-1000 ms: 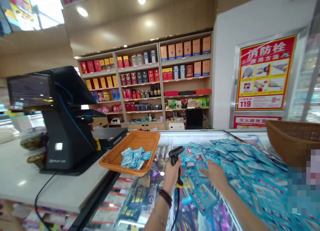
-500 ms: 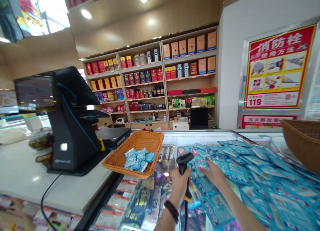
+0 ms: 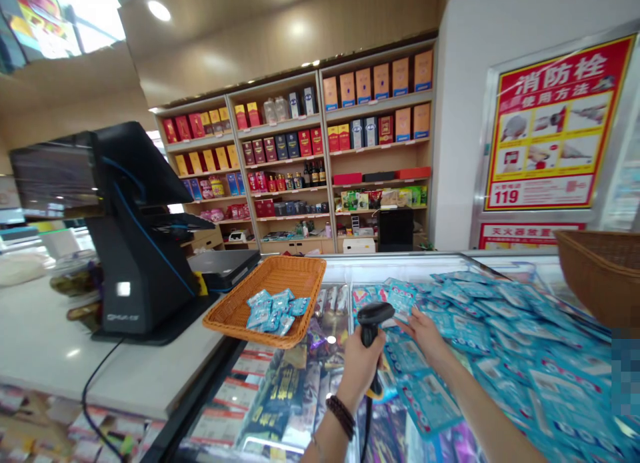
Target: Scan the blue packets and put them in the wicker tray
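My left hand (image 3: 361, 359), with a dark beaded bracelet on its wrist, is wrapped round the handle of a black barcode scanner (image 3: 375, 312). The scanner's head points forward and to the right, and its cable hangs down. Just right of it, my right hand (image 3: 424, 333) pinches a blue snack packet (image 3: 401, 295) by its lower edge, raised and tilted. The thumb partly hides behind the scanner side. More blue packets (image 3: 431, 399) lie flat below the hands, and a large heap of the same packets (image 3: 500, 316) spreads to the right.
An orange wicker basket (image 3: 220, 316) with several small blue packets stands left of the hands on the glass display counter (image 3: 293, 426). Farther left is a black checkout terminal (image 3: 145, 276). A brown basket (image 3: 595, 269) sits at the far right. Shelves of boxes line the back wall.
My right hand has lifted a blue packet up from the others. The scanner in my left hand has shifted slightly right, and the view has moved a little.
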The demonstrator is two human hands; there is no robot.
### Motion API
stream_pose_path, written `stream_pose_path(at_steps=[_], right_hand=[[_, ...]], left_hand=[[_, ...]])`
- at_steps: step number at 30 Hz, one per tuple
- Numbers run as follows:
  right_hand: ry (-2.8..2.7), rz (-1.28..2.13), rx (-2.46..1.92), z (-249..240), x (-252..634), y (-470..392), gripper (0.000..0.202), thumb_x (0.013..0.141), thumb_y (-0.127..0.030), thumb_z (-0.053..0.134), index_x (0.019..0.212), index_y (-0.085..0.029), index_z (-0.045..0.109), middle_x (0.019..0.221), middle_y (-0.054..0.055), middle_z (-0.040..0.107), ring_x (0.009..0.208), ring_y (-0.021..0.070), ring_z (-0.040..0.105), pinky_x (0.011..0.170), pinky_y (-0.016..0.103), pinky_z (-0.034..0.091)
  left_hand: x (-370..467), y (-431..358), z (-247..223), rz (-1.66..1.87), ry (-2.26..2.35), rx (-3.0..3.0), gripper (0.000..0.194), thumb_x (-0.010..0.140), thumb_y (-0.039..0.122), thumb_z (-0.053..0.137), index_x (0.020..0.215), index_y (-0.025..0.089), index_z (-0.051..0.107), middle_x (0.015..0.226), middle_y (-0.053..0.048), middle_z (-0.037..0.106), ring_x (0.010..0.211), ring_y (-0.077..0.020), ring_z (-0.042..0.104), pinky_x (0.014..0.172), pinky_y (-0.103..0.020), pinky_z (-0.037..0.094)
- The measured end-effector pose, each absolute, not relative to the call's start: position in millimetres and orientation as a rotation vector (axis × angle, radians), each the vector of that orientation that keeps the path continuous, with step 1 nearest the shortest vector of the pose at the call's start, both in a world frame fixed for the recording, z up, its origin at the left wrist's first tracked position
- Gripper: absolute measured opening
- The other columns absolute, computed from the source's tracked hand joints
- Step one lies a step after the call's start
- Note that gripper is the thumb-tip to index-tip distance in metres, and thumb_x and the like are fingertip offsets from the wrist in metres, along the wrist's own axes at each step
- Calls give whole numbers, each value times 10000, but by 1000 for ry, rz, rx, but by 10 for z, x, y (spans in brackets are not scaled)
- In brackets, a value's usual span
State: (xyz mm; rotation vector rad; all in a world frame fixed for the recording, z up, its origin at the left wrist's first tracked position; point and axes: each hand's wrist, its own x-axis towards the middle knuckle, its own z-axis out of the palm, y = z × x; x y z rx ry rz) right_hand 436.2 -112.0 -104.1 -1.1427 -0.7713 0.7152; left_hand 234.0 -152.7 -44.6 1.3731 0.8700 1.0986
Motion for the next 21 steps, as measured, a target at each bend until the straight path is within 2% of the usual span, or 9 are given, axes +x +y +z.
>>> stream_pose_path(at_steps=[4, 14, 21], right_hand=[[-760, 717, -1103, -1082, 4385, -1097, 337, 609, -472, 781, 881, -304, 674, 1103, 71, 753, 1045, 349, 782, 951, 530, 670], [-741, 729, -1098, -1093, 4389, -1073, 359, 595, -518, 815, 810, -295, 634, 898, 16, 734, 953, 310, 779, 946, 520, 683], [-730, 734, -1106, -1107, 4388, -1082, 341, 584, -473, 817, 814, -294, 642, 982, 54, 772, 1066, 356, 775, 962, 521, 670]], left_hand=[[2342, -1518, -481, 1059, 869, 1397, 460, 727, 628, 791, 759, 240, 544, 480, 53, 507, 391, -135, 483, 429, -261, 413], [2342, -1520, -485, 1043, 873, 1410, 470, 717, 641, 785, 746, 235, 549, 492, 57, 503, 377, -122, 484, 413, -252, 419], [2335, -1522, -486, 1039, 858, 1396, 472, 724, 638, 793, 739, 239, 540, 492, 55, 511, 372, -122, 484, 420, -258, 439]])
